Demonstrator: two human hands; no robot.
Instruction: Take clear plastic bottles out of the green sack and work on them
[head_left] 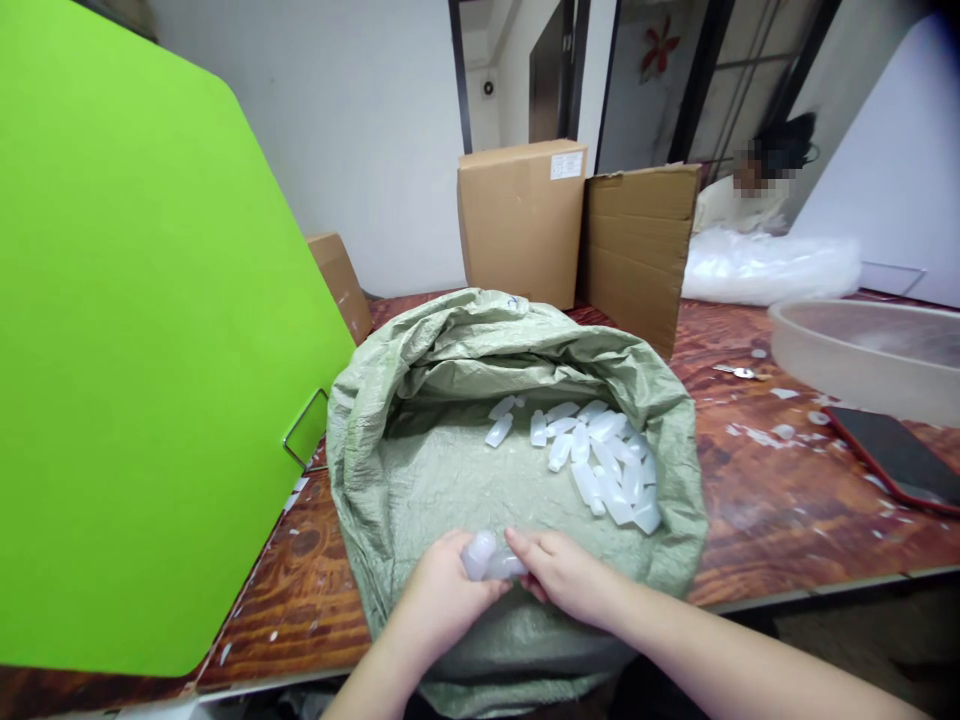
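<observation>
Over the near part of a green woven sack (517,640), my two hands meet around small translucent plastic bottles. My left hand (450,590) is closed on a translucent bottle (480,552) whose rounded end faces up. My right hand (559,570) pinches a second translucent piece (508,566), seemingly another bottle, against it; fingers partly cover both. Inside the sack's rolled-down rim, a loose pile of white translucent bottles (607,455) lies to the right, with a few (499,430) apart from it toward the middle.
A bright green panel (150,350) stands at left with a wire stand (306,430). Behind the sack are cardboard boxes (521,220). At right lie keys (741,372), a phone (900,455), a round translucent tub (862,350) and plastic wrapping (765,265). A person (750,195) sits beyond.
</observation>
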